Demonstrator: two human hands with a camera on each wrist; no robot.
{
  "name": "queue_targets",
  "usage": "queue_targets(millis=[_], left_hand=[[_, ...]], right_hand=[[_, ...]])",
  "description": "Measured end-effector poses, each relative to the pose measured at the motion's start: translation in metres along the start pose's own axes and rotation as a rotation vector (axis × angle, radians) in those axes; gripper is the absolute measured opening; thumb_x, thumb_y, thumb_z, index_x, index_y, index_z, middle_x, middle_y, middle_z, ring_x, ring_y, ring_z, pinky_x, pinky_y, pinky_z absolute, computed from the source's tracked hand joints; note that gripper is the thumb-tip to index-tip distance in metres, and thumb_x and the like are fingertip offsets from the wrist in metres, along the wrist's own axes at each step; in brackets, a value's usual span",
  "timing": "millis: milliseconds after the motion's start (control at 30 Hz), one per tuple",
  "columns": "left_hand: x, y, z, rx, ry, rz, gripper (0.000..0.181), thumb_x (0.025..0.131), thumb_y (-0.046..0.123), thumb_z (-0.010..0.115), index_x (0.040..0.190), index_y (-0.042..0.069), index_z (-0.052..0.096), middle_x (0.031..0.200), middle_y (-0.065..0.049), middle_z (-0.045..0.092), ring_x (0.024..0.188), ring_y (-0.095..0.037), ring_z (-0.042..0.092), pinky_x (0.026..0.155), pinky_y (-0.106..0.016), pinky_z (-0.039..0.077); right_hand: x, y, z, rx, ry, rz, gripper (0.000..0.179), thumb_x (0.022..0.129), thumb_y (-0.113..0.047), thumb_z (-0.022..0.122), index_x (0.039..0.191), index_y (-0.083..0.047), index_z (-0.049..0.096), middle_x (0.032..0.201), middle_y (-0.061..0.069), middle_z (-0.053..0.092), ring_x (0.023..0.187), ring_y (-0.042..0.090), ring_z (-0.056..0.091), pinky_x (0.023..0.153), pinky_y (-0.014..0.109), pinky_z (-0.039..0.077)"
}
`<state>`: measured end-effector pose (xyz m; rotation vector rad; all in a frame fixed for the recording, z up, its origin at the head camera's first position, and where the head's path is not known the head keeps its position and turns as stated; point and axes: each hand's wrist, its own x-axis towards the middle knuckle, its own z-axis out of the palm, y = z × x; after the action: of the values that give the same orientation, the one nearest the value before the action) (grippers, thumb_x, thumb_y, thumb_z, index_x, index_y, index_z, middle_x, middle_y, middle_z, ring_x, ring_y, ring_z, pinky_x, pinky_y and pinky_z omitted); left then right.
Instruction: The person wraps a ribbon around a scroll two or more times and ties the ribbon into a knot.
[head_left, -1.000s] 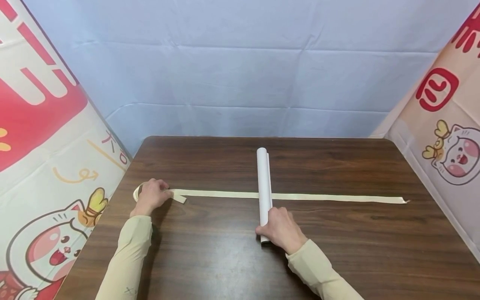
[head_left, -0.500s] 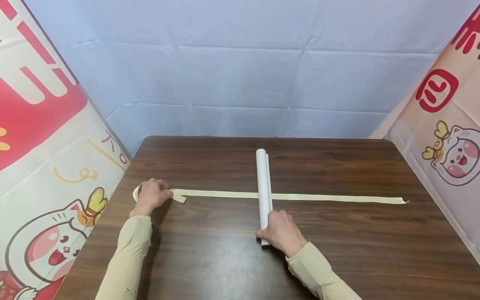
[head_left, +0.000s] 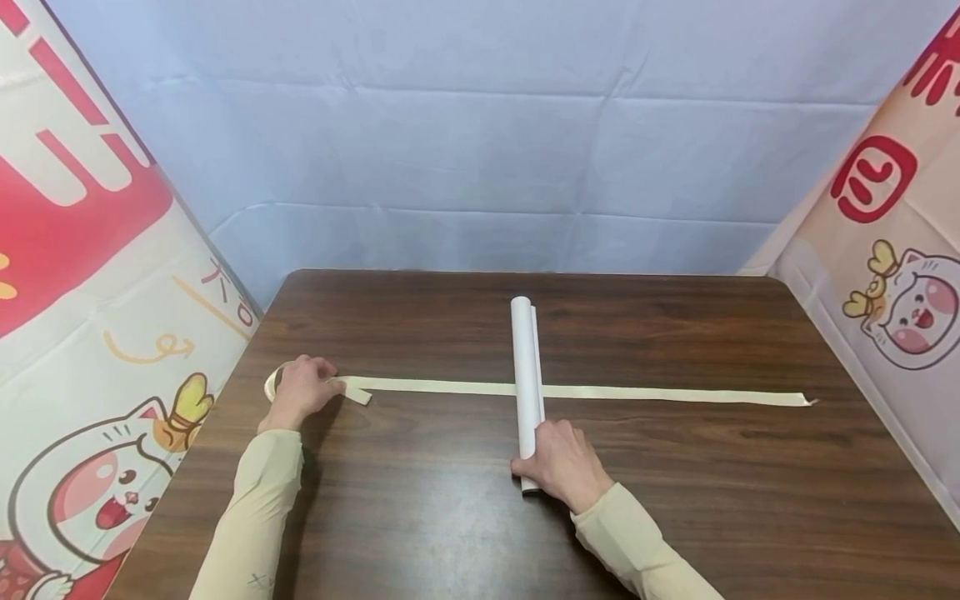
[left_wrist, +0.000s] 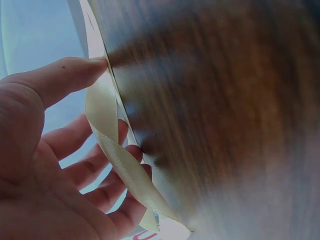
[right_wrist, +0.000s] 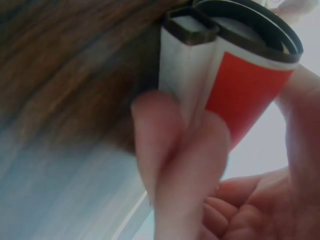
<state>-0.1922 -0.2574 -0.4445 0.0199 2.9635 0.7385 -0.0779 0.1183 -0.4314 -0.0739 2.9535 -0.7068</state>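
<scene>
A cream ribbon runs flat across the dark wooden table, with a twisted loop and a short free end at its left. At that loop my left hand holds the ribbon low at the tabletop. The left wrist view shows my thumb on the twisted ribbon and my fingers behind it. A white tube with a slimmer bar along its side lies across the ribbon. My right hand grips its near end. In the right wrist view the tube has a red patch and dark end rims; its exact kind is unclear.
The table fills the lower part of the head view. A pale blue cloth hangs behind its far edge. Printed cartoon banners stand at the left and right sides.
The white tube has shifted very slightly left at its far end, while my right hand keeps its grip. My left hand and the ribbon stay put.
</scene>
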Motion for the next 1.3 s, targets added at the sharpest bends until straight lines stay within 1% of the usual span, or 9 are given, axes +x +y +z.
queue_targets(millis=[133,400,567,733,833,1000,1067,1200,1300], left_hand=[[0.0,0.0,0.001,-0.003,-0.003,-0.003,0.034,0.084,0.021,0.065,0.105,-0.005,0.065,0.107,-0.026,0.057,0.105,-0.044,0.049,0.087,-0.055,0.043],[0.0,0.0,0.0,0.003,0.002,-0.005,0.034,0.084,0.021,0.065,0.104,-0.005,0.065,0.107,-0.026,0.057,0.104,-0.044,0.05,0.087,-0.054,0.043],[0.0,0.0,0.0,0.006,0.002,-0.004,0.033,0.084,0.022,0.065,0.104,-0.005,0.065,0.107,-0.026,0.057,0.105,-0.044,0.05,0.088,-0.055,0.043],[-0.001,0.0,0.001,0.005,0.007,0.0,0.034,0.084,0.022,0.065,0.104,-0.005,0.065,0.107,-0.027,0.057,0.106,-0.045,0.05,0.088,-0.055,0.043],[-0.001,0.0,0.0,0.007,0.014,0.007,0.033,0.083,0.021,0.065,0.103,-0.005,0.065,0.106,-0.027,0.057,0.104,-0.044,0.05,0.087,-0.055,0.043],[0.0,0.0,0.0,0.008,0.02,0.009,0.033,0.082,0.021,0.064,0.103,-0.005,0.066,0.106,-0.027,0.057,0.102,-0.043,0.05,0.086,-0.054,0.043],[0.0,-0.001,0.0,0.007,0.015,0.005,0.033,0.083,0.021,0.064,0.104,-0.005,0.065,0.107,-0.027,0.057,0.103,-0.044,0.05,0.087,-0.054,0.043],[0.0,-0.001,0.001,0.007,0.007,0.001,0.034,0.083,0.021,0.064,0.104,-0.005,0.065,0.108,-0.027,0.056,0.105,-0.044,0.049,0.087,-0.054,0.043],[0.0,-0.001,0.001,0.006,0.005,0.001,0.034,0.084,0.022,0.064,0.105,-0.005,0.065,0.108,-0.027,0.056,0.105,-0.044,0.049,0.087,-0.054,0.043]], right_hand=[[-0.001,0.0,0.001,0.004,-0.003,0.005,0.027,0.063,-0.028,0.075,0.065,-0.008,0.057,0.056,0.002,0.051,0.045,0.017,0.048,0.04,0.029,0.038],[-0.002,0.0,0.002,-0.002,0.013,0.011,0.031,0.066,-0.034,0.078,0.063,-0.012,0.057,0.054,0.001,0.051,0.044,0.016,0.048,0.039,0.029,0.037],[-0.004,0.0,0.002,0.006,0.022,-0.015,0.039,0.067,-0.04,0.081,0.062,-0.013,0.055,0.053,0.0,0.049,0.043,0.014,0.047,0.038,0.027,0.037],[-0.004,0.002,0.002,0.031,0.022,-0.004,0.048,0.067,-0.05,0.082,0.056,-0.015,0.05,0.052,0.0,0.047,0.043,0.013,0.045,0.039,0.026,0.037],[-0.004,0.003,0.001,0.039,0.022,0.004,0.051,0.07,-0.054,0.079,0.055,-0.015,0.048,0.052,0.0,0.046,0.043,0.014,0.044,0.04,0.026,0.036],[-0.003,0.007,-0.003,0.016,0.025,0.03,0.056,0.081,-0.058,0.066,0.056,-0.012,0.047,0.052,0.003,0.045,0.043,0.017,0.043,0.041,0.027,0.035],[-0.002,0.009,-0.005,0.007,0.032,0.037,0.057,0.084,-0.059,0.062,0.057,-0.012,0.048,0.052,0.004,0.045,0.043,0.017,0.043,0.041,0.027,0.034],[0.002,0.014,-0.01,-0.004,0.07,0.03,0.056,0.088,-0.057,0.059,0.058,-0.011,0.048,0.053,0.002,0.04,0.044,0.017,0.041,0.042,0.027,0.034],[0.004,0.022,-0.018,0.002,0.089,0.033,0.052,0.09,-0.051,0.06,0.062,-0.008,0.049,0.054,0.001,0.038,0.045,0.016,0.039,0.042,0.027,0.033]])
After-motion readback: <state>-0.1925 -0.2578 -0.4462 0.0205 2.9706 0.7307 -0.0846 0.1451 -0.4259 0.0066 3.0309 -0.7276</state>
